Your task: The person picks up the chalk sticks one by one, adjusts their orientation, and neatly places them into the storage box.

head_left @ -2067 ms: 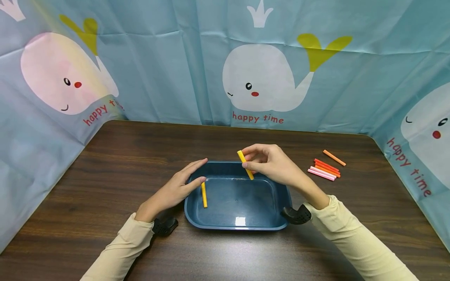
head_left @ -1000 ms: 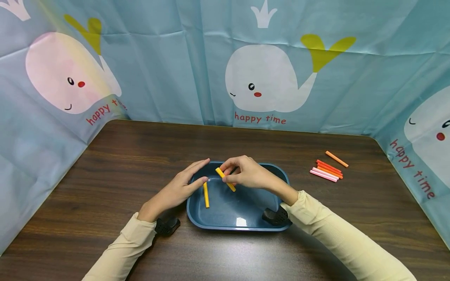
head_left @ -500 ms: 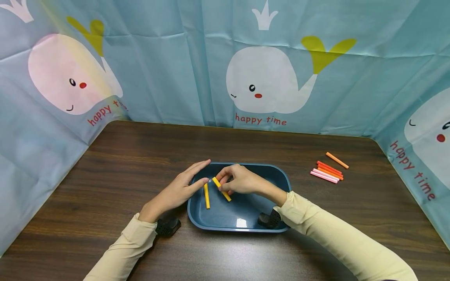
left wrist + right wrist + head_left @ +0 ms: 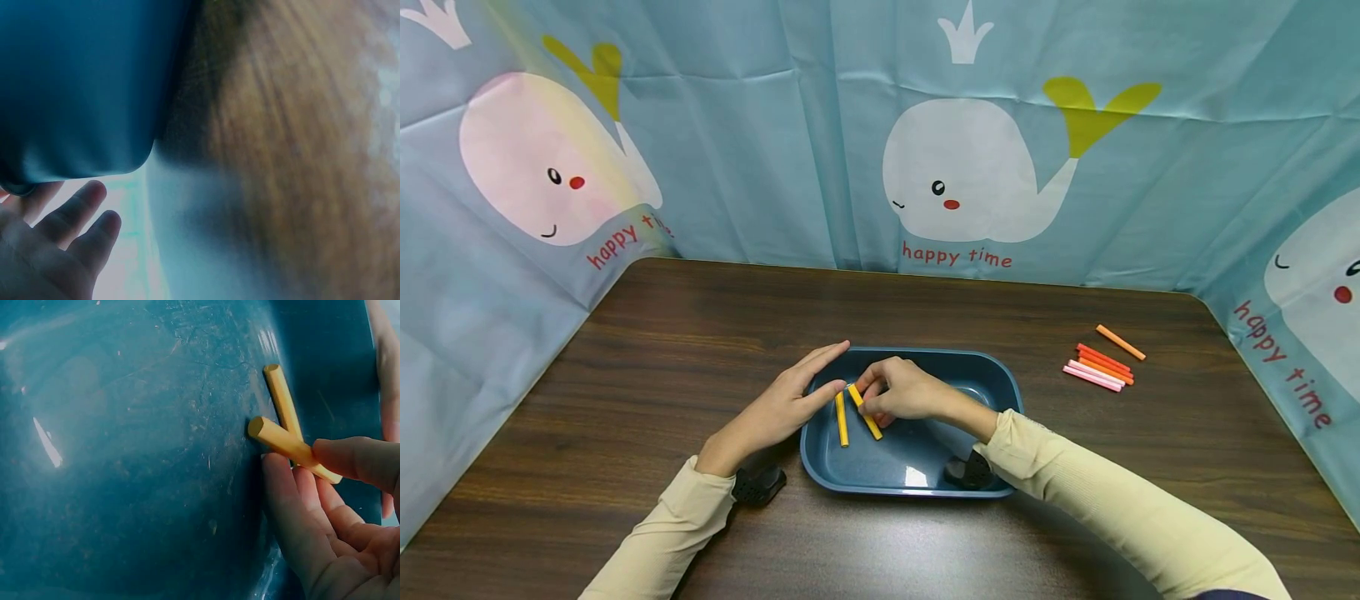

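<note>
Closest in, two cream sleeves (image 4: 1120, 500) reach over the dark wood-grain table (image 4: 820, 550), and a black wrist device (image 4: 760, 485) sits by the left cuff. Beyond them, here's the blue tray (image 4: 910, 492), and inside it, toward the left end, a yellow stick (image 4: 842, 420) lies on the floor. Just to its right, a second yellow stick (image 4: 289, 446) is pinched between the thumb and fingers of the right hand (image 4: 901, 390), slanting, its lower end toward the person; whether the two sticks touch, I can't tell. And the left hand (image 4: 782, 393): open, fingers fairly straight along the tray's left end, thumb over the rim by the lying stick's far end, nothing in its grasp. Off to the right on the table, well apart from both hands, two pink sticks (image 4: 1092, 377), a red stick (image 4: 1102, 357) and an orange stick (image 4: 1107, 368) bunch together, with a light-orange stick (image 4: 1121, 342) farther back. Behind everything, a blue whale-print cloth (image 4: 745, 167).
</note>
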Demonstrator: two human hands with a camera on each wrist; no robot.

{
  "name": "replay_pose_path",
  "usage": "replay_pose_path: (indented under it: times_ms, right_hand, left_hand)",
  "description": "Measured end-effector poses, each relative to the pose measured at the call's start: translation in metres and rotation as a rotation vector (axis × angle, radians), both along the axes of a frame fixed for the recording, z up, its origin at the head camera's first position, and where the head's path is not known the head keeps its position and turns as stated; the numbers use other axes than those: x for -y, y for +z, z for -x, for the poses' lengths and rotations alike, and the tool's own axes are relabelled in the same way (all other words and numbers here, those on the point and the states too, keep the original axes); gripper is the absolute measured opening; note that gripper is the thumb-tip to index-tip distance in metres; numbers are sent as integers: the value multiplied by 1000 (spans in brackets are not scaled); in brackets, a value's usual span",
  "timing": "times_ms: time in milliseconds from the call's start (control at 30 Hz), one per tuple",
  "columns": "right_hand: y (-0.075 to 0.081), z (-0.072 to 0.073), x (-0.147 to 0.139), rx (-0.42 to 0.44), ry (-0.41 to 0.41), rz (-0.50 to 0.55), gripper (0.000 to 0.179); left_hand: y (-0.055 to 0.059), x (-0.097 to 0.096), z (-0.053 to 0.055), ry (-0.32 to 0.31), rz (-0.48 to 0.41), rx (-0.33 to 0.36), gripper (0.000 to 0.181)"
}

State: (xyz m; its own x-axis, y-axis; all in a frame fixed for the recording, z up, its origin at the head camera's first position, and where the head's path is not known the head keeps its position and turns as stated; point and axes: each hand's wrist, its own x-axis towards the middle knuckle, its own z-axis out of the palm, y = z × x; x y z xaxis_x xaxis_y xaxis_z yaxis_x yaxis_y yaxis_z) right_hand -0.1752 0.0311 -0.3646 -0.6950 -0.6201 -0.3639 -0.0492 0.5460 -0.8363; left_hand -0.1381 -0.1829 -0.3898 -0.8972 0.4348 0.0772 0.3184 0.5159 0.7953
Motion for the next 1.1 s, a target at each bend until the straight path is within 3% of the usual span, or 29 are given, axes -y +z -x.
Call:
replay_pose_path:
  times_ms: [333,733,867,1100]
  right_hand:
    - [1,0,-1,126,-13,57,34]
    - [0,1,1,302,41,169,42]
    - [1,1,0,282,78,170,44]
    - [10,3,-8,106,150,89,43]
  left_hand:
    - [0,0,1,-11,-3,-8,58]
    - [-1,0,1,-7,-2,-2,58]
    - [-1,0,1,-6,2,0,58]
    - [-1,1,0,-8,0,3,58]
